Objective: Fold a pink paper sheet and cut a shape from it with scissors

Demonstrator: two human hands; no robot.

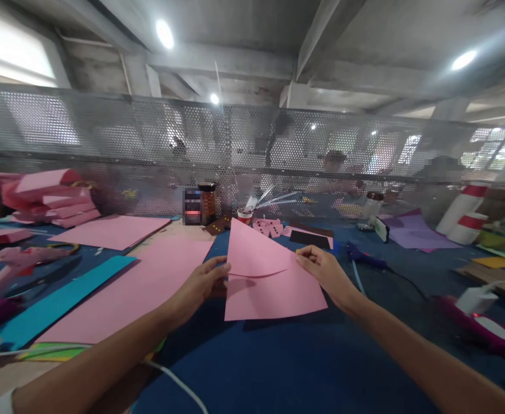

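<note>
Perforated panels (149,135) back a cluttered blue tabletop (269,368), where both hands (200,287) (325,271) grip a pink sheet (263,296).

Light is moderate and cool. At 10 o'clock a window (15,49) is blown out to white; ceiling lamps (165,34) flare at 11 and 2 o'clock, the latter trailing a hazy streak. Towards 3 o'clock, daylight enters through panes. A soft shadow falls on the surface (286,374) under the pink sheet (273,296), near the centre. Wide-angle stretching bends the edges. Behind the perforated screen (149,126) at 12 o'clock, shapes are blurred, some blocked out by pixelation.
</note>
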